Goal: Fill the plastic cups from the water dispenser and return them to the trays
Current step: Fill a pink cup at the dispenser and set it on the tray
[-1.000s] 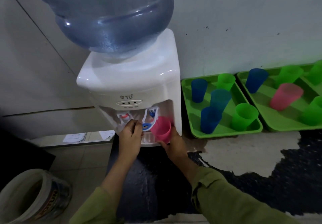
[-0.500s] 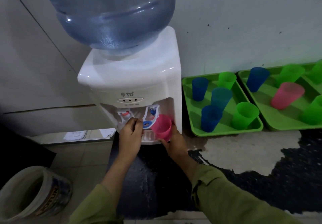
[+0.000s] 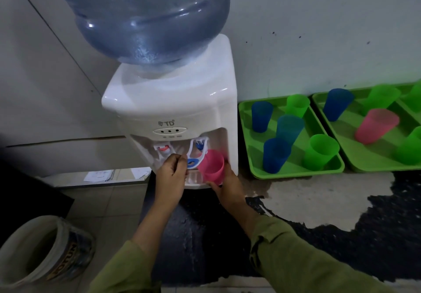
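Bucket [image 3: 43, 252], near left, on the tiled floor [image 3: 109, 203], mouth tilted toward the camera; olive sleeves [image 3: 303, 256] on both forearms; dark patchy tabletop [image 3: 341, 203] with a pale worn area, carrying the dispenser and trays.

Left hand [image 3: 171, 174]: grip curled shut, fingertips pressed on the blue tap lever [image 3: 192, 162]; right hand [image 3: 227, 184]: grip wrapped around the lower wall of the pink cup [image 3: 210, 165], thumb on the near side.

Pink cup: under the blue tap, above the drip tray [image 3: 193, 179]; long axis leaning, mouth tipped up and left toward the tap; water level inside cannot be told.

White water dispenser [image 3: 182, 96]: red tap [image 3: 163, 149] left of the blue one; large blue bottle [image 3: 141, 16] inverted on top.

Near green tray [image 3: 293, 173], just beside the dispenser: three blue cups and two green cups, upright; second green tray [image 3: 337, 130], touching the first: a blue cup, another pink cup [image 3: 376, 128], several green cups; cut off at the right edge.

White wall [image 3: 319, 30] behind, speckled with dark marks.
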The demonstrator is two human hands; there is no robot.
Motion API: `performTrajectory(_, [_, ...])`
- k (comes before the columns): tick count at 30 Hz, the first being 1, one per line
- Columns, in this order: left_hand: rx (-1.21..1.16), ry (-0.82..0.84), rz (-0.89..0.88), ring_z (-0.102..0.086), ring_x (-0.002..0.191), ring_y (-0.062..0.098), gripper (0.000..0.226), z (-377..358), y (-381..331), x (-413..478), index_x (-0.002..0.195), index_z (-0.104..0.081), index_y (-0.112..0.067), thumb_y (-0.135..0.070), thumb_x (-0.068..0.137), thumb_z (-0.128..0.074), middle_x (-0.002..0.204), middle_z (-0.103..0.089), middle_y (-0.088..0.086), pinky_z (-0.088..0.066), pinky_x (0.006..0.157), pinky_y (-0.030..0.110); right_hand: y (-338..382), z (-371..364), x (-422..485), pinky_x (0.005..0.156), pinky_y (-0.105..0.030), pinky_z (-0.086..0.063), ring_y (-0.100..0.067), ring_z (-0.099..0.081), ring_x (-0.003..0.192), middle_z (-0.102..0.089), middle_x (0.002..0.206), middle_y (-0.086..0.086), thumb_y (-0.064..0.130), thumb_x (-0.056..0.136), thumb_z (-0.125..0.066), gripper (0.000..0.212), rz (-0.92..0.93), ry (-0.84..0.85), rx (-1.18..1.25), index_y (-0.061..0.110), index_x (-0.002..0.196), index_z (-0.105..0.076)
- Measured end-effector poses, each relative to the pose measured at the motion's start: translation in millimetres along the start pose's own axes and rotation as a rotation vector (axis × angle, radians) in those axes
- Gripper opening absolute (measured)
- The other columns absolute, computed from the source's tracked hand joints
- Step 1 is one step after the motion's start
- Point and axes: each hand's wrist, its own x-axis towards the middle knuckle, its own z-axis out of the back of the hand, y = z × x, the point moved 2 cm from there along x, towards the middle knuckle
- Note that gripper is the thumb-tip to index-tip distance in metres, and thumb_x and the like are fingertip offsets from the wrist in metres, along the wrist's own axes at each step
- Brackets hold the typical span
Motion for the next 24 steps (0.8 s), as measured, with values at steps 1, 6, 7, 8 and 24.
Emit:
performTrajectory(1, [0.013, 0.005, -0.009, -0.050, 0.056, 0.017, 0.026, 0, 0, -1, 0.069, -0.056, -0.017, -0.017, 0.093, -0.049, 0.058, -0.054, 0.002, -0.042, 0.060, 0.036, 0, 0, 0, 0.099, -0.030, -0.045, -0.023, -0.055, 0.118, -0.056, 0.130, -0.007, 0.025, 0.078, -0.074, 0.076, -0.003, 0.002, -0.003, 0.013, 0.140, -0.033])
performTrajectory(6, [0.053, 0.021, -0.030, -0.049, 0.055, 0.015, 0.027, 0, 1, 1, 0.068, -0.056, -0.023, -0.018, 0.093, -0.051, 0.058, -0.055, 0.001, -0.040, 0.055, 0.030, 0, 0, 0, 0.097, -0.030, -0.045, -0.025, -0.057, 0.116, -0.057, 0.129, -0.008, 0.027, 0.076, -0.075, 0.077, -0.019, -0.005, 0.000, 0.012, 0.139, -0.034])
performTrajectory(7, [0.067, 0.031, -0.031, -0.048, 0.053, 0.012, 0.026, 0, 3, 1, 0.068, -0.056, -0.024, -0.019, 0.093, -0.051, 0.057, -0.054, -0.001, -0.039, 0.054, 0.027, 0, -1, 0, 0.097, -0.030, -0.046, -0.025, -0.057, 0.115, -0.057, 0.129, -0.009, 0.028, 0.076, -0.075, 0.077, -0.017, -0.007, -0.001, 0.011, 0.139, -0.034])
performTrajectory(8, [0.098, 0.046, -0.038, -0.046, 0.050, 0.008, 0.026, -1, 4, 1, 0.069, -0.056, -0.024, -0.020, 0.093, -0.052, 0.056, -0.052, -0.004, -0.037, 0.051, 0.021, 1, -1, 0, 0.096, -0.030, -0.046, -0.026, -0.057, 0.115, -0.057, 0.129, -0.010, 0.028, 0.076, -0.075, 0.077, -0.013, -0.010, -0.005, 0.010, 0.139, -0.034])
performTrajectory(24, [0.469, 0.105, -0.033, -0.056, 0.079, 0.027, 0.021, -36, 23, 20, 0.080, -0.053, -0.005, -0.021, 0.093, -0.050, 0.085, -0.061, 0.013, -0.040, 0.068, 0.033, 0, -2, -6, 0.090, -0.028, -0.051, -0.016, -0.059, 0.108, -0.059, 0.119, -0.003, 0.026, 0.069, -0.079, 0.064, -0.034, -0.064, 0.242, 0.014, 0.124, -0.049])
